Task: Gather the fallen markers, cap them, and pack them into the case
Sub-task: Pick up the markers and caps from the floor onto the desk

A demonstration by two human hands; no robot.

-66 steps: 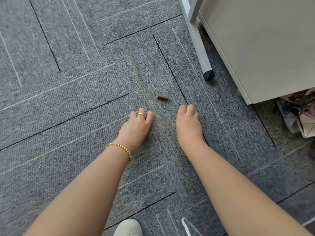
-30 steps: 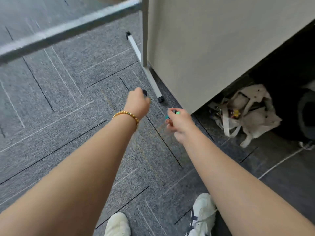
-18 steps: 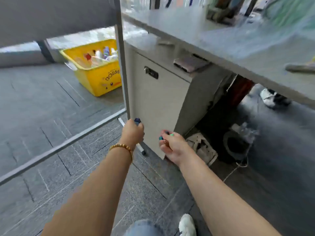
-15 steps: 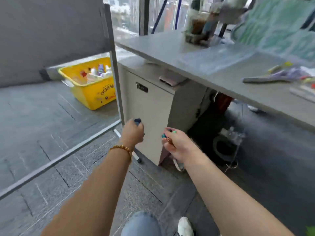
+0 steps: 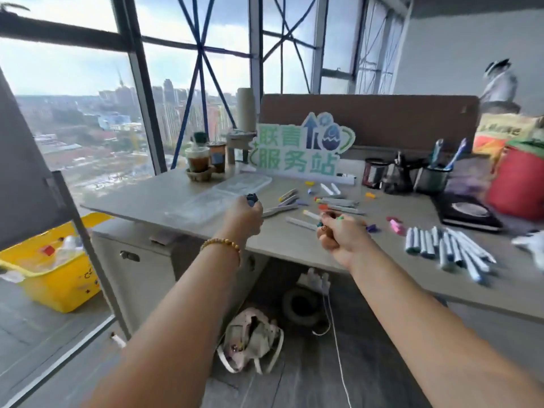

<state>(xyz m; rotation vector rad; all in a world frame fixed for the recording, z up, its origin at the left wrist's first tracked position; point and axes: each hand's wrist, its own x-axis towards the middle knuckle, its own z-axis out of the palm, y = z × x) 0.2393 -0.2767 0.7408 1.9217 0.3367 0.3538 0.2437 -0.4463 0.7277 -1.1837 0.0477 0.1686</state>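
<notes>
Partway through, by the look of it. Left hand clenched around a dark blue-grey piece, cap or marker end, hard to tell which, poking out above the fist. Right hand likewise clenched, grip closed on several small caps, brown, teal and green bits showing between the fingers. Both fists held over the near edge of the tabletop, nothing released yet.

On the tabletop: a loose scatter of markers and stray caps in the middle, some markers apparently uncapped with coloured tips showing, though blur hides detail. Further right, a neat row of grey markers lying side by side, seemingly capped. Clear plastic case lying open just beyond the left hand, apparently holding nothing yet, though too blurred to be sure.

Judged done: most of the gathering, with items brought up from the floor. Judged left: setting down what is held, matching caps to the open markers, then loading everything into the case and closing it. No fallen markers visible on the floor under the tabletop, only a pale bag and a cable.
</notes>
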